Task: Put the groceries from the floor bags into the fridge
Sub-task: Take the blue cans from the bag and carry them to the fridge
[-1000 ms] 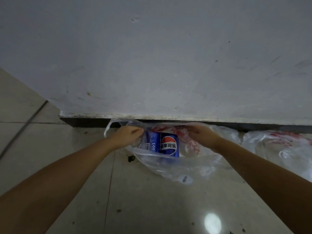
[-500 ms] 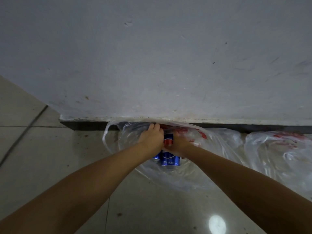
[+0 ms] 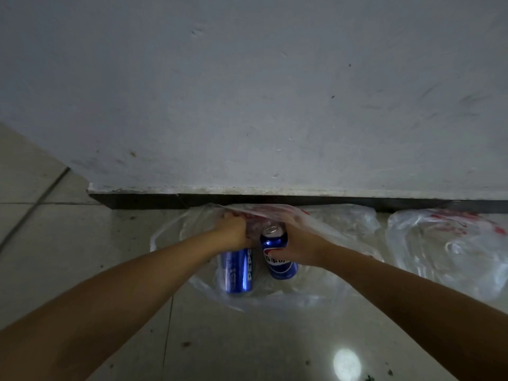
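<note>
my left hand is curling tight round the top of the left pepsi can, fingers wrapped over its upper end so the lid is hidden under my palm; the blue body of the can is hanging straight down below my knuckles. my right hand is gripping the right pepsi can from its right side, thumb crossing the front of the label and the fingers going round the back, with the silver lid showing just above my thumb. the two cans are sitting side by side between my hands, a narrow gap between them, both roughly upright.

both hands are reaching inside the mouth of the clear plastic bag, which is lying on the tiled floor; its upper film with red printing is draping over my knuckles and over the back of my right wrist. i cannot quite tell whether the cans' bottoms are touching the bag's floor, since the film is blurring that edge.

further out to the right of my right hand, a second clear bag is lying on the floor, well apart from my fingers. just beyond both hands the dark skirting is running along the foot of the grey wall.
</note>
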Demonstrator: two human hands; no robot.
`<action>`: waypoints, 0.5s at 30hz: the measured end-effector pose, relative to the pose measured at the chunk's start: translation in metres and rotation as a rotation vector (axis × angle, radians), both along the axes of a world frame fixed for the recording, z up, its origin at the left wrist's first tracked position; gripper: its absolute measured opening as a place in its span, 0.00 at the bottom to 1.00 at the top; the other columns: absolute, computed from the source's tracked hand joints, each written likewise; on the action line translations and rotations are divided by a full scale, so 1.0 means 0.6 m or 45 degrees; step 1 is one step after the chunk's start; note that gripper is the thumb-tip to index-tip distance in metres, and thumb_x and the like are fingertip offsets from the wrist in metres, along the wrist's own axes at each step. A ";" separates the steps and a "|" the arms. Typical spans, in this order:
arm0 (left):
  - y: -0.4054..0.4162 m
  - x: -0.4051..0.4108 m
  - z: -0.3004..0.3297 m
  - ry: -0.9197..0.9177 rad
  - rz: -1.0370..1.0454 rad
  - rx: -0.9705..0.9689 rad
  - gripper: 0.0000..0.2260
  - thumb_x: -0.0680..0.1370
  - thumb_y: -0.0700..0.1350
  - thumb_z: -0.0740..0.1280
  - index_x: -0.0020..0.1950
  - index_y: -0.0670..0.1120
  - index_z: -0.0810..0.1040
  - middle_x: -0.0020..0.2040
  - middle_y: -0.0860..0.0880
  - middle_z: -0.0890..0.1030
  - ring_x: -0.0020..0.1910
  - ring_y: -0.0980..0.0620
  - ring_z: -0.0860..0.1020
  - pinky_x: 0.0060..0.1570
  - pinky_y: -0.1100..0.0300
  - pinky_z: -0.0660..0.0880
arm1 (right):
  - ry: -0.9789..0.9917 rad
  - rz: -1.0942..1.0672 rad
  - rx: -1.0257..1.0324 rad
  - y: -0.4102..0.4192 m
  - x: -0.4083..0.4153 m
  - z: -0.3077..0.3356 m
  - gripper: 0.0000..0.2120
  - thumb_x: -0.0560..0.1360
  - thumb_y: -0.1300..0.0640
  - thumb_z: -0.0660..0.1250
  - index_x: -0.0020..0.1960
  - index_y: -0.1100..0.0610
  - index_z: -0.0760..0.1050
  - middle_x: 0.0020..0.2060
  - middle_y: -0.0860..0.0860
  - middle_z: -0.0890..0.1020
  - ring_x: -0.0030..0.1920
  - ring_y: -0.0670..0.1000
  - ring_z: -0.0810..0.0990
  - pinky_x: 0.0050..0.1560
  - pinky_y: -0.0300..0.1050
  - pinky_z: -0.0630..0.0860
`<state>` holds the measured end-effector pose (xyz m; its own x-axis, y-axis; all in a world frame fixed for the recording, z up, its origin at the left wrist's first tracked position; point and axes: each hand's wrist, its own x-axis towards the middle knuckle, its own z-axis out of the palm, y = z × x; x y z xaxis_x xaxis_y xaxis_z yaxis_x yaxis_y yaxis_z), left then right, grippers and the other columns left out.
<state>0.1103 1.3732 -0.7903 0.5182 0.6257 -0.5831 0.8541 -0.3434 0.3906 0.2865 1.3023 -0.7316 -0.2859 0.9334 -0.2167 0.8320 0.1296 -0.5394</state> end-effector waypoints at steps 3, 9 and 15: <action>-0.022 -0.033 -0.006 0.017 -0.067 -0.284 0.25 0.72 0.50 0.71 0.68 0.48 0.71 0.64 0.49 0.75 0.60 0.47 0.75 0.60 0.53 0.74 | 0.066 0.047 -0.196 -0.004 -0.002 -0.004 0.32 0.68 0.50 0.71 0.68 0.36 0.64 0.67 0.39 0.72 0.68 0.41 0.69 0.64 0.33 0.68; -0.072 -0.068 0.014 -0.200 0.366 -0.877 0.29 0.73 0.49 0.73 0.71 0.53 0.67 0.66 0.56 0.71 0.65 0.53 0.71 0.62 0.56 0.72 | -0.060 0.031 -0.549 -0.029 -0.006 -0.056 0.21 0.71 0.47 0.67 0.63 0.47 0.72 0.55 0.47 0.80 0.56 0.47 0.78 0.57 0.44 0.77; -0.120 -0.020 0.060 -0.040 -0.120 -0.451 0.25 0.70 0.55 0.72 0.65 0.51 0.71 0.64 0.51 0.71 0.62 0.50 0.71 0.62 0.56 0.71 | 0.094 -0.100 -0.539 -0.036 0.005 -0.037 0.22 0.71 0.53 0.72 0.63 0.51 0.72 0.56 0.48 0.78 0.57 0.48 0.77 0.61 0.44 0.73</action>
